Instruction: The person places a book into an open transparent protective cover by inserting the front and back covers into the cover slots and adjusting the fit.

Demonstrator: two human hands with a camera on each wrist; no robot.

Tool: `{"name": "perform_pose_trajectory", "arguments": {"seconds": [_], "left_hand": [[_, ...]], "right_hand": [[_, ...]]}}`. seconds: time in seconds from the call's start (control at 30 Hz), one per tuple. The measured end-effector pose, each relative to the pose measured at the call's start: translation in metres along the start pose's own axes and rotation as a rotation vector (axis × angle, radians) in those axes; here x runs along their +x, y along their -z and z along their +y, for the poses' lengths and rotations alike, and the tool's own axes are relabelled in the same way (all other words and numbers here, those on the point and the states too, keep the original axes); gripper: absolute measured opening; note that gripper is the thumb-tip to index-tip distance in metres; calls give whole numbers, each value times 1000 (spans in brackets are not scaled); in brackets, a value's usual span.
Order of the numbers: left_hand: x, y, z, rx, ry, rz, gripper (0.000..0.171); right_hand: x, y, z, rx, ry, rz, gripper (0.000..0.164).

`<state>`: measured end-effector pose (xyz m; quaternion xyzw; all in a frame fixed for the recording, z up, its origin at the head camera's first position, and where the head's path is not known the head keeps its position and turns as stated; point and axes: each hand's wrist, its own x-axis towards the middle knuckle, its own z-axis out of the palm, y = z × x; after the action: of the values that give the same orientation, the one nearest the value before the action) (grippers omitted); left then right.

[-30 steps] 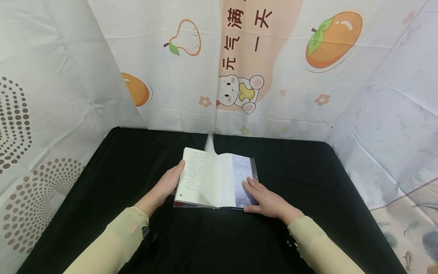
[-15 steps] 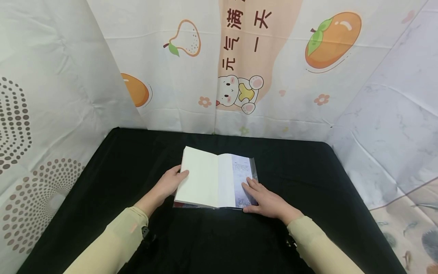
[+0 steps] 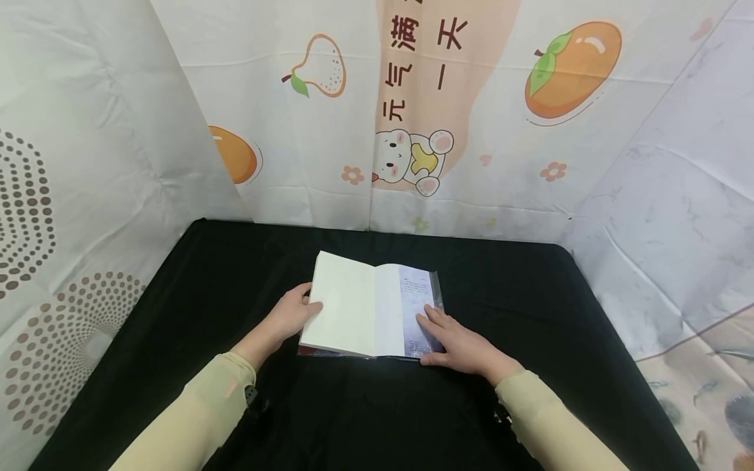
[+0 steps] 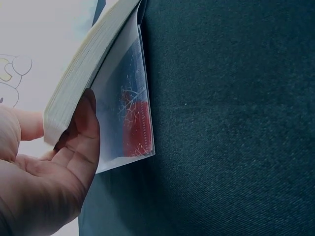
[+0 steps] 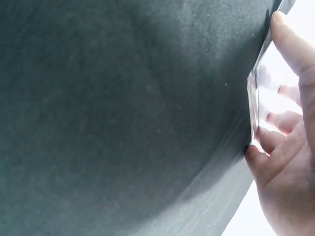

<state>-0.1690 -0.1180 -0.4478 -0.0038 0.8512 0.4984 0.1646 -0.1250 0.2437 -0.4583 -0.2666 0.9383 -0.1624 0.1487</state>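
An open book (image 3: 344, 307) lies in the middle of the black table, a blank cream page on its left side. To the right are a white sheet and a pale purple printed flap (image 3: 415, 288) in a clear plastic cover (image 3: 437, 288). My left hand (image 3: 292, 313) grips the left edge of the thick page block (image 4: 81, 66), thumb on top and fingers curled underneath. Below the lifted block, the left wrist view shows the cover's red and grey-blue part (image 4: 133, 118). My right hand (image 3: 459, 341) rests with spread fingers on the flap's lower right.
A black cloth (image 3: 365, 418) covers the table. White curtains with fruit and bear prints (image 3: 406, 160) stand along its far edge, with more hanging fabric at the left (image 3: 118, 163) and right (image 3: 665, 196).
The printed left page and the leaf blurred in mid-turn have given way to a blank page. My left thumb has moved onto the page and slightly down. The right hand stays put.
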Motion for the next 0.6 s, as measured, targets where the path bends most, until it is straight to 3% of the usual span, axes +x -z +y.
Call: {"name": "perform_pose_trajectory", "arguments": {"seconds": [0.3,0.6], "left_hand": [[2,4,-3,104,47,24,60],[5,6,-7,279,3,78,61]], "right_hand": [[-1,0,4,-12,43,-5,82],[-2,0,5,-10,37,-12,82]]}}
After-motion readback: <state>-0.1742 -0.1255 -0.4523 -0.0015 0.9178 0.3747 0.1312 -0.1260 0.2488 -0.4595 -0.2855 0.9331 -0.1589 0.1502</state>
